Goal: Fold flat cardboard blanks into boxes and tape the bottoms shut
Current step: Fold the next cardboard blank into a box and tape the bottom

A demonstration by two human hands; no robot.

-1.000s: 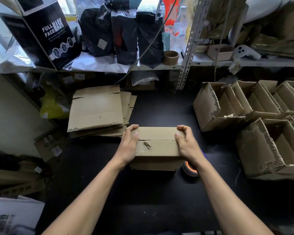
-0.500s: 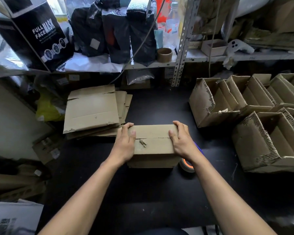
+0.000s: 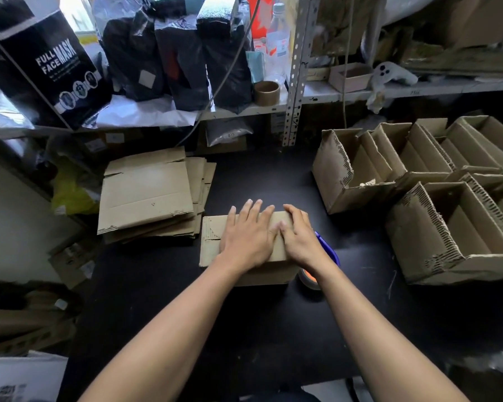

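Note:
A small cardboard box point(image 3: 211, 245) stands on the black table point(image 3: 259, 320) with its closed flaps facing up. My left hand point(image 3: 246, 237) lies flat on top of it, fingers straight and pointing away from me. My right hand point(image 3: 301, 237) presses flat beside it on the box's right half, thumb touching the left hand. A tape dispenser point(image 3: 312, 278) with a blue handle and an orange core sits against the box's right side, partly hidden by my right wrist. A stack of flat cardboard blanks point(image 3: 147, 192) lies to the left.
Several folded open boxes point(image 3: 453, 227) crowd the table's right side. A metal shelf point(image 3: 295, 68) behind carries black bags, a bottle, an empty tape core point(image 3: 267, 92) and a black "Full Face Mask" box point(image 3: 45, 68). More cardboard lies on the floor at left.
Both hands have left the box's two side edges and moved inward onto the top flaps, where they now lie flat side by side. The box has stayed in place.

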